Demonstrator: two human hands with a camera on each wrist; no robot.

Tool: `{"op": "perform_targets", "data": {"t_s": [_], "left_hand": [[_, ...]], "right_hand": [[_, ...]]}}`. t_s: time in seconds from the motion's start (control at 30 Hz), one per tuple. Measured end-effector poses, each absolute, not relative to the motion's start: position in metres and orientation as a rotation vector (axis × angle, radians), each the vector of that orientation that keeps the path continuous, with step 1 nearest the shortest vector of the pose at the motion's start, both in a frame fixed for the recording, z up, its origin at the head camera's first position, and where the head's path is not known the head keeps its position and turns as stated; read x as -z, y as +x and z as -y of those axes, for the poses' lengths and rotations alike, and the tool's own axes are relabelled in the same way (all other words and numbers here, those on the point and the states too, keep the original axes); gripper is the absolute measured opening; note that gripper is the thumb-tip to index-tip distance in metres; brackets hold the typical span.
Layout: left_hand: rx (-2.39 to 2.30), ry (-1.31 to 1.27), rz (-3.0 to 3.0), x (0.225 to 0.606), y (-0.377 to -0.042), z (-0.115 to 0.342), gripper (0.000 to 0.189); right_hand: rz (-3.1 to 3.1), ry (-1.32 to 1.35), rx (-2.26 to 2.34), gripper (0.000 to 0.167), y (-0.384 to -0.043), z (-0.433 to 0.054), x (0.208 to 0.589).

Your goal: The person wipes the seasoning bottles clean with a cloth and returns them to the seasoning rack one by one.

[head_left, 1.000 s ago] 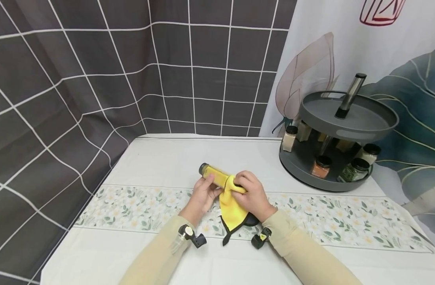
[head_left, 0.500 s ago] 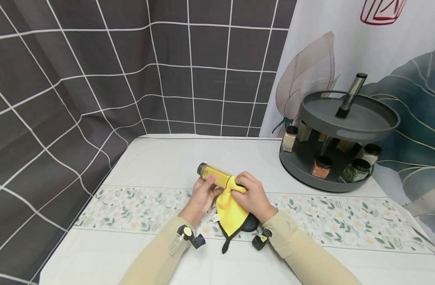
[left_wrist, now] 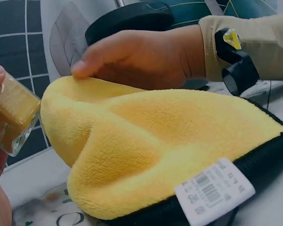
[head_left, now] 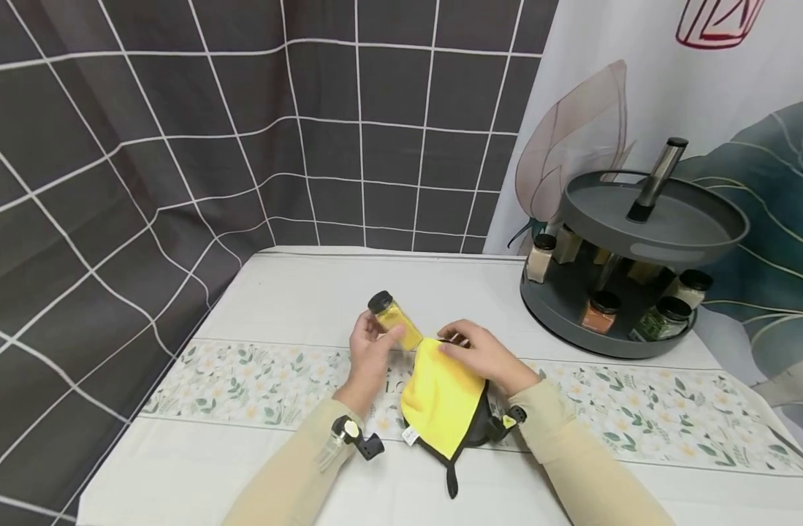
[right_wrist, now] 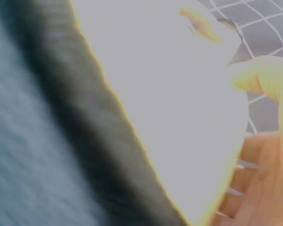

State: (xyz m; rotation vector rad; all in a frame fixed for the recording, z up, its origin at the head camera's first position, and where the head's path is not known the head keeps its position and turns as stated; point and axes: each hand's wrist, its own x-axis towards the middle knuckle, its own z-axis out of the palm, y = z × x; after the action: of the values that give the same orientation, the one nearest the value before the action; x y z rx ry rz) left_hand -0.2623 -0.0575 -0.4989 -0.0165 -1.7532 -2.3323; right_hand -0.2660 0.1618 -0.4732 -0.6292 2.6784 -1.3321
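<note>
A glass spice jar with yellow contents and a black lid is tilted in my left hand, pinched between thumb and fingers. In the left wrist view the clear base of the jar points toward the cloth. My right hand pinches the top edge of a yellow cloth with dark backing and black trim. The cloth hangs down with a white label at its edge. In the right wrist view the cloth is overexposed and covers much of the picture, with the thumb against it.
A grey two-tier turntable stands at the right rear, with several spice jars on its lower tier, among them an orange one and a green one. A floral strip crosses the white table. A dark grid curtain hangs behind.
The cloth, earlier wrapped round the jar's base, is now off it and spread out below my right hand. My right hand has shifted right, and the jar has turned more upright.
</note>
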Motion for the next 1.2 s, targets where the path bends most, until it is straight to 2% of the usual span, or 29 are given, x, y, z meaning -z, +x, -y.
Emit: {"op": "perform_targets", "data": {"t_s": [0.27, 0.4, 0.73, 0.97, 1.1, 1.2], "left_hand": [[1.972, -0.261, 1.997, 0.479, -0.264, 0.058, 0.054], [1.741, -0.372, 2.017, 0.463, -0.263, 0.05, 0.053], [1.346, -0.357, 2.005, 0.437, -0.259, 0.02, 0.049], [1.126, -0.374, 2.043, 0.435, -0.254, 0.006, 0.049], [1.083, -0.432, 2.202, 0.437, -0.248, 0.008, 0.064], [1.109, -0.45, 2.304, 0.444, -0.249, 0.016, 0.074]], "right_hand": [[-2.614, -0.811, 1.516, 0.067, -0.275, -0.164, 0.44], [-2.513, -0.834, 1.635, 0.075, -0.281, -0.158, 0.421], [-2.529, -0.536, 1.811, 0.072, -0.271, -0.132, 0.381], [-2.787, -0.424, 1.583, 0.054, -0.266, -0.127, 0.379], [-2.87, -0.347, 1.553, 0.051, -0.271, -0.141, 0.386], [-2.933, -0.238, 1.534, 0.055, -0.279, -0.164, 0.389]]}}
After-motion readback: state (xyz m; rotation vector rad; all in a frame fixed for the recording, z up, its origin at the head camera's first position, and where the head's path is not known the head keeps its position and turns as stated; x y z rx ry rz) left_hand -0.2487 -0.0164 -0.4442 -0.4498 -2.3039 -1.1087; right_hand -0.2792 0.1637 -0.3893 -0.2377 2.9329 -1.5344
